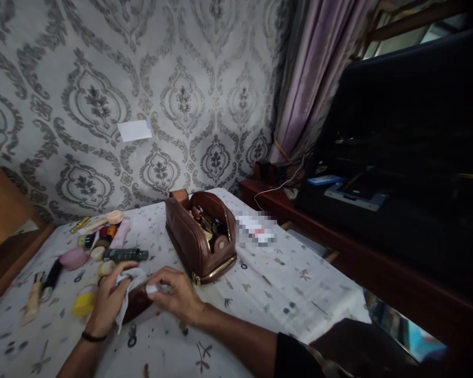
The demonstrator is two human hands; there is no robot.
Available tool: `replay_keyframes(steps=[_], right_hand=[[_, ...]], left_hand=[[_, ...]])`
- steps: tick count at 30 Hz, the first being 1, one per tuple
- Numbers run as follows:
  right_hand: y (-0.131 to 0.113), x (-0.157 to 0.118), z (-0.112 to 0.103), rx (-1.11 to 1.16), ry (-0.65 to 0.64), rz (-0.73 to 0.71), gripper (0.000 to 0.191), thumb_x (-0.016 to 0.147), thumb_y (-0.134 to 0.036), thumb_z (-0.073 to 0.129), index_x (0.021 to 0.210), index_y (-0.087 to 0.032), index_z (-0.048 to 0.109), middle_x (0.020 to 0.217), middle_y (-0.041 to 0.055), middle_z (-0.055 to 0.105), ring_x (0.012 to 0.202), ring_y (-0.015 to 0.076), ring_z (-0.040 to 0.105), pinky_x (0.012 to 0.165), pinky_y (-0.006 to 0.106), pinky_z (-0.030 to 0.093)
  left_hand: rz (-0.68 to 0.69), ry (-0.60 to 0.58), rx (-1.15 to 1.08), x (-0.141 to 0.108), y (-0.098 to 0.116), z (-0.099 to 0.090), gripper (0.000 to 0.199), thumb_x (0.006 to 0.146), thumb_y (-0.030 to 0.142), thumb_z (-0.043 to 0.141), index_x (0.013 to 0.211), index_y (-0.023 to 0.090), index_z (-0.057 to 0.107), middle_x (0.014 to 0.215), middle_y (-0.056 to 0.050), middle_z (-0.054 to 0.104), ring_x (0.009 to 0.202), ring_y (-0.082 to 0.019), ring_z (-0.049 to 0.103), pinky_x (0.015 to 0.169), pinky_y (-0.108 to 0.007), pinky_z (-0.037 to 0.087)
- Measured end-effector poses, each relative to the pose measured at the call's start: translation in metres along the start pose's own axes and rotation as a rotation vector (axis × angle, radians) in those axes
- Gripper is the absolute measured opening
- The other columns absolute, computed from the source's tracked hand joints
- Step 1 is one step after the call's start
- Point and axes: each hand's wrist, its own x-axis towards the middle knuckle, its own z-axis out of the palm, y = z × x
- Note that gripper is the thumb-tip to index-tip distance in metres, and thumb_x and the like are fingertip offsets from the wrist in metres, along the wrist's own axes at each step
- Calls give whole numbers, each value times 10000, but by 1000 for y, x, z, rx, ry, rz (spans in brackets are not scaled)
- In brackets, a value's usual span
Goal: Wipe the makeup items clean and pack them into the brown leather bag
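My left hand [112, 296], with a dark band at the wrist, is closed on a crumpled white cloth or tissue [136, 275]. Under the cloth, between both hands, lies a dark reddish-brown glossy item [136, 304], partly hidden, its kind unclear. The fingers of my right hand [179, 294] pinch a small white piece [152, 289] against the brown item's near right side. Just beyond my right hand stands a brown leather toiletry bag [177, 239], unzipped, with cosmetics [207, 223] inside. A dark green bottle [125, 255] lies beyond my left hand.
Left of my hands, a yellow-lidded jar [83, 304], a pink pouch-like item [74, 258], a foundation bottle [33, 302], a black tube [53, 278] and several other cosmetics lie on the patterned white cloth cover [268, 310]. A dark red wooden desk [378, 273] runs along the right.
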Motion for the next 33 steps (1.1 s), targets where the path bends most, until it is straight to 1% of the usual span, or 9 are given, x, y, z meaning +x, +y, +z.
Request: replay_keyframes(steps=[4, 9, 14, 17, 22, 26, 29, 31, 33], right_hand=[[6, 3, -2, -49, -3, 13, 165, 813, -352, 667, 912, -224, 699, 889, 30, 675, 849, 187, 613, 786, 301, 451], [10, 2, -2, -38, -25, 75, 203, 798, -295, 676, 987, -226, 700, 945, 29, 695, 831, 177, 614, 727, 285, 458], [14, 3, 1, -44, -4, 142, 156, 780, -254, 669, 926, -219, 715, 900, 23, 692, 828, 179, 624, 710, 283, 465], [19, 5, -1, -42, 29, 169, 131, 786, -267, 661, 890, -208, 716, 855, 20, 681, 789, 169, 612, 695, 275, 465], [23, 10, -7, -32, 134, 206, 167, 809, -340, 636, 873, -198, 697, 838, 14, 674, 760, 163, 615, 700, 279, 484], [20, 10, -7, -44, 139, 208, 187, 811, -359, 633, 878, -194, 690, 865, 25, 681, 775, 172, 629, 714, 290, 502], [19, 8, -6, -38, 140, 224, 195, 806, -368, 638, 881, -196, 691, 856, 27, 674, 782, 179, 631, 705, 292, 504], [20, 8, -6, -10, 148, 230, 206, 807, -383, 638, 885, -200, 692, 845, 25, 667, 787, 181, 628, 695, 290, 504], [22, 9, -6, 59, 150, 234, 216, 786, -390, 668, 890, -203, 691, 855, 25, 665, 809, 182, 628, 706, 290, 508]], left_hand=[[5, -161, -51, -5, 11, 1, 324, 772, 381, 477, 946, 202, 685, 1023, -62, 727, 1034, -271, 643, 924, -387, 500], [121, -358, -33, -8, 23, -3, 338, 869, 416, 460, 1005, 177, 655, 980, -62, 708, 961, -235, 649, 860, -335, 506], [204, -415, 90, -5, 18, -11, 307, 914, 411, 428, 878, 179, 625, 819, -29, 657, 807, -191, 610, 757, -292, 478], [234, -422, 160, -3, 12, -15, 309, 931, 402, 412, 856, 178, 612, 799, -26, 638, 788, -184, 599, 735, -280, 459], [172, -470, 209, 0, 7, -23, 322, 935, 425, 416, 866, 176, 608, 797, -19, 636, 779, -184, 599, 692, -263, 460], [128, -584, 158, 2, 4, -29, 392, 848, 495, 575, 1081, 180, 594, 1041, -43, 669, 981, -235, 617, 813, -297, 495], [182, -655, 234, 0, 3, -27, 699, 697, 478, 751, 1287, 204, 495, 1284, -84, 593, 1170, -292, 559, 979, -372, 451], [242, -655, 322, -2, 3, -22, 794, 646, 420, 792, 1335, 208, 460, 1304, -106, 572, 1206, -312, 540, 1010, -409, 432], [283, -610, 376, -5, 2, -16, 755, 653, 348, 772, 1331, 209, 471, 1255, -111, 592, 1180, -313, 559, 993, -424, 445]])
